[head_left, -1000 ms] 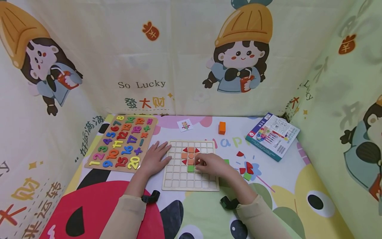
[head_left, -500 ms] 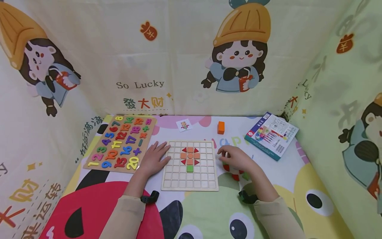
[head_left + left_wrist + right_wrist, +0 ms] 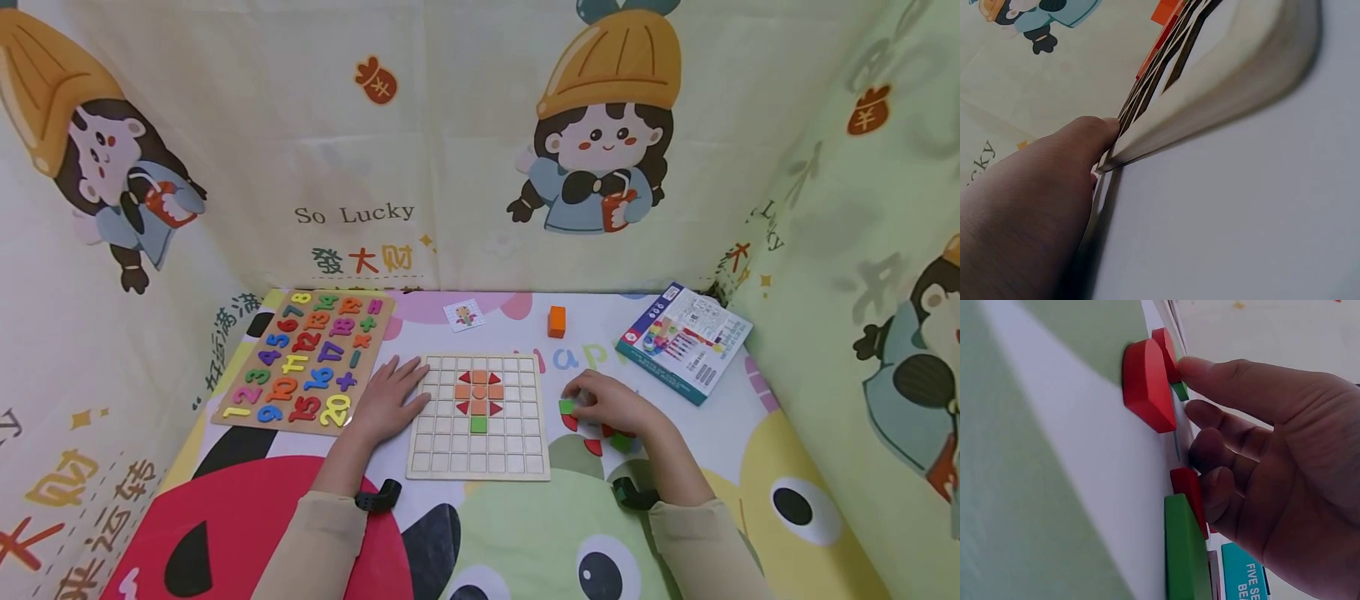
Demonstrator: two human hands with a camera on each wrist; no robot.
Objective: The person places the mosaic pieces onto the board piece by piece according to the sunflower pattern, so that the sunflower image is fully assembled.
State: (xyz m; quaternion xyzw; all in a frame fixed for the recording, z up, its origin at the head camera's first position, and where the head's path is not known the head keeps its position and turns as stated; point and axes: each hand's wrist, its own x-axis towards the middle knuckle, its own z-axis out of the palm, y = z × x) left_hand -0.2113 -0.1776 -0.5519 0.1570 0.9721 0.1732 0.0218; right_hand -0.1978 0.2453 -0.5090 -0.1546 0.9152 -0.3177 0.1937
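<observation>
My left hand (image 3: 390, 400) lies with spread fingers at the left edge of a wooden grid board (image 3: 450, 462); in the left wrist view its thumb (image 3: 1094, 134) touches the board's corner. On the grid, orange pieces (image 3: 479, 407) form a cross with red triangles (image 3: 492, 378) at its corners and a green square (image 3: 478, 425) below. Right of the board, my right hand (image 3: 611, 402) pinches a green square block (image 3: 566, 407) between thumb and forefinger, its other fingers curled. Close by lie a red rounded block (image 3: 1147, 387), other red pieces and another green block (image 3: 1185, 550).
A number board (image 3: 300, 367) with coloured digits lies at the left. Behind the grid are a small pattern card (image 3: 465, 314), an orange block (image 3: 557, 322) and a boxed set (image 3: 686, 342). Printed cloth (image 3: 472, 167) walls in the back and sides.
My right hand has moved right, off the grid to the loose pieces, and its fingers have come down at the green block. A red triangle it covered now shows on the grid. My left hand has stayed put.
</observation>
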